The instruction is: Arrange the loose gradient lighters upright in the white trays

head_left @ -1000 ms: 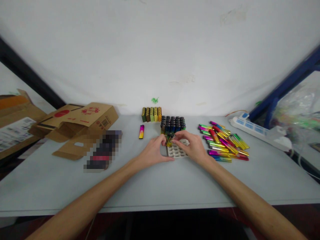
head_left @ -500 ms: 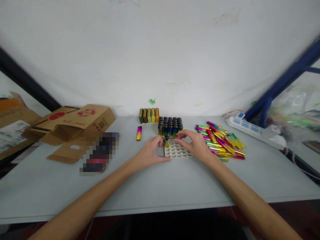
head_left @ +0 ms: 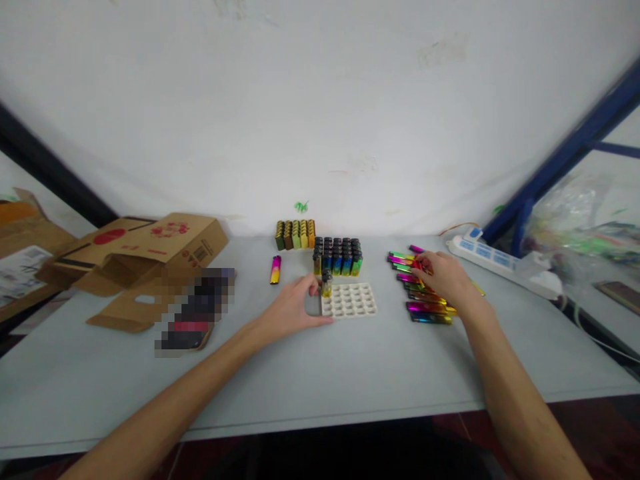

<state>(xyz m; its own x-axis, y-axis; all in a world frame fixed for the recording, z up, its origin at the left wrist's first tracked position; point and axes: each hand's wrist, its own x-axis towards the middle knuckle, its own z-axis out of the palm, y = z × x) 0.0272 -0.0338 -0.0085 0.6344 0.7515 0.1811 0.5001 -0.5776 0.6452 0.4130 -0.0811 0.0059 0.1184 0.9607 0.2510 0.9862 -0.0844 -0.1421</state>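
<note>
My left hand (head_left: 286,308) holds the left edge of a white tray (head_left: 353,301) with rows of holes, thumb at its near corner and curled fingers at the far one. Beside those fingers, lighters with dark tops (head_left: 327,283) stand upright in the tray's left holes; the other holes in view hold nothing. Off to the right, my right hand (head_left: 443,277) reaches over a loose pile of shiny coloured lighters (head_left: 425,307). Its fingertips pinch a red lighter (head_left: 418,265), which the hand partly hides.
Behind the tray stand a block of blue-green lighters (head_left: 340,259) and a block of yellow and brown ones (head_left: 296,235). One pink-yellow lighter (head_left: 275,270) lies alone. A cardboard box (head_left: 170,233) and a blurred-out phone (head_left: 200,310) are left, a power strip (head_left: 500,263) right.
My right hand has moved from above the tray rightward to the lighter pile. My left hand stays at the tray's left edge. The view has shifted slightly.
</note>
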